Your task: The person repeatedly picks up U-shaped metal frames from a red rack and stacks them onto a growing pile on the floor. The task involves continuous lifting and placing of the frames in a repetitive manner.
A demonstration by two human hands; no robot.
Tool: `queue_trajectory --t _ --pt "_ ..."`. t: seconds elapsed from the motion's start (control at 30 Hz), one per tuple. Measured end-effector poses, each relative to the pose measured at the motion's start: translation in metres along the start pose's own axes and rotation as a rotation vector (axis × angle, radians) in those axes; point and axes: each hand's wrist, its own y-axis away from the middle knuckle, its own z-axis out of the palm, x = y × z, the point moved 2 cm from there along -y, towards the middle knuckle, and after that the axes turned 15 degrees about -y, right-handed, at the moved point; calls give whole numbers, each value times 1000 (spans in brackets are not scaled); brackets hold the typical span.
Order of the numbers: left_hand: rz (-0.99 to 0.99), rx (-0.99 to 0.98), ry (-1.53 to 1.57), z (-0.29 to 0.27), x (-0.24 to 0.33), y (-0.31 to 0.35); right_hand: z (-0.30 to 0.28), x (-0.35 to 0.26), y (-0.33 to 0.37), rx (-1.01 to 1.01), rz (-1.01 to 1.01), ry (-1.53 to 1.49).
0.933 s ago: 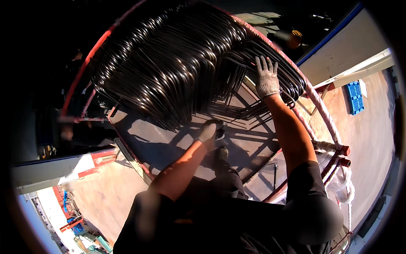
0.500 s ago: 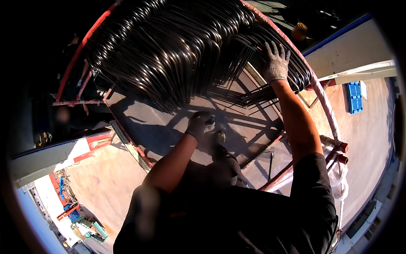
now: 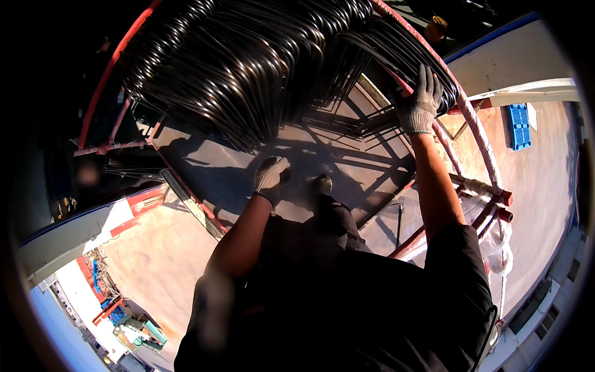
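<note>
Many black bent metal rods [image 3: 248, 68] hang packed side by side in a red metal rack in front of me. A smaller bunch of the same rods [image 3: 396, 46] hangs at the right end. My right hand [image 3: 423, 102], in a light knitted glove, lies against the right end of this bunch, fingers stretched out and pointing away from me. It touches the rods without visibly wrapping round one. My left hand [image 3: 269, 178], gloved too, hovers nearer my body below the large bunch. Its fingers are curled, with nothing visible in them.
A wrapped red rail [image 3: 482, 149] curves down the right side of the rack, and a red bar [image 3: 118, 59] bounds its left. A blue plastic pallet [image 3: 519, 127] lies on the sunlit floor at right. A yellow container [image 3: 436, 28] stands beyond the rack. My shoe [image 3: 322, 183] shows below.
My right hand has shifted right along the smaller bunch, and its fingers are closer together. My left hand has moved left and turned. A red bar beside my right hand shows more.
</note>
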Motion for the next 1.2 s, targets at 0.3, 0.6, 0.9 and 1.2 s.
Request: queue_trajectory --t 0.3,0.6,0.9,1.2 --pt "-277 26 390 -74 -110 57 99 198 186 100 1315 -623" --pt "-70 55 115 -38 -81 105 183 239 181 -399 1321 -404" --pt "287 218 -275 -103 -123 67 155 232 181 -581 1324 -203" --pt "-23 577 430 -250 -165 158 137 111 248 -314 1434 -287"
